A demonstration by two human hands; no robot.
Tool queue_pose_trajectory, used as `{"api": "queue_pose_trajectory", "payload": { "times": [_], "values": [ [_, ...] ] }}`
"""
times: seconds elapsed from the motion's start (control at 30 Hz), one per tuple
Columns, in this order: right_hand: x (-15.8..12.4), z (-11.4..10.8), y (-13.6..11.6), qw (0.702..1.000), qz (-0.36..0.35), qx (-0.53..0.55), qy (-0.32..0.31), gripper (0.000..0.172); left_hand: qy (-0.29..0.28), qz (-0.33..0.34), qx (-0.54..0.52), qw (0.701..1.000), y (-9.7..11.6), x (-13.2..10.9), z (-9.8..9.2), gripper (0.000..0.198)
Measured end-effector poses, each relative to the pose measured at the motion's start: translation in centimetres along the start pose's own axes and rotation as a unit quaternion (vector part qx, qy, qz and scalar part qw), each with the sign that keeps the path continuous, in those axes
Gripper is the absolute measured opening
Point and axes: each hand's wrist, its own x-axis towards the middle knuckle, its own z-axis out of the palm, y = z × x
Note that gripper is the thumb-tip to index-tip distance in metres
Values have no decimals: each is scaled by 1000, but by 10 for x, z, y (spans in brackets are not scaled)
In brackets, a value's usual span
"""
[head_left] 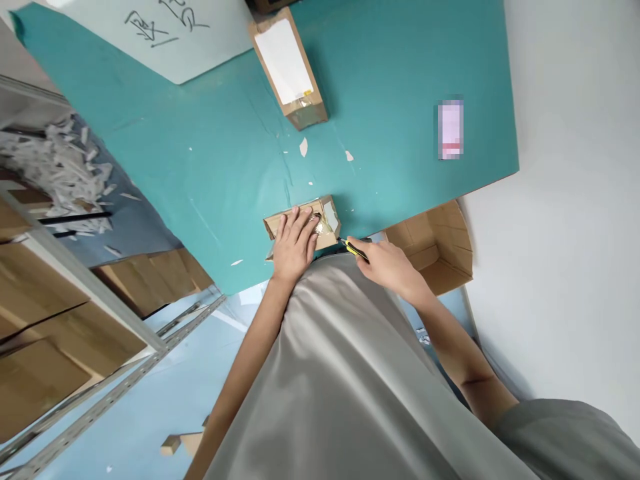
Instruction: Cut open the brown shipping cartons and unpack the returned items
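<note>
My left hand point(293, 250) lies with stretched fingers across the top of a small cardboard box point(329, 230) at the near edge of the teal table. Under the fingertips, a patch of the box shows shiny tape or a dark spot, partly hidden. My right hand point(387, 267) is closed around a yellow and black utility knife point(356, 251). Its tip points left, at the lower right corner of the box; whether the blade touches the cardboard I cannot tell.
A taller cardboard box point(285, 63) with a white label stands farther back on the teal table point(400, 60). A blurred pink-white item point(451, 130) lies at right. An open carton point(435, 247) sits below the right edge. Shelves with boxes point(50, 360) are at left.
</note>
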Motion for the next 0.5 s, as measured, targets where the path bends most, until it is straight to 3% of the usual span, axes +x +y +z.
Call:
{"api": "queue_pose_trajectory", "payload": {
  "times": [0.07,0.17,0.27,0.4,0.5],
  "values": [
    [9,7,24,993,-8,114,12,52,13,-5,13,1000,-2,-3,-1,49],
    [46,21,58,960,-22,278,-11,30,31,-20,30,999,-9,-12,-4,50],
    [101,40,76,933,-24,358,25,36,67,-47,33,996,-18,-30,-10,53],
    [169,67,67,922,-8,380,69,47,142,-99,26,985,-18,-59,-20,62],
    [193,84,47,933,-57,350,63,58,194,-154,24,969,-5,-75,-27,65]
  ]
}}
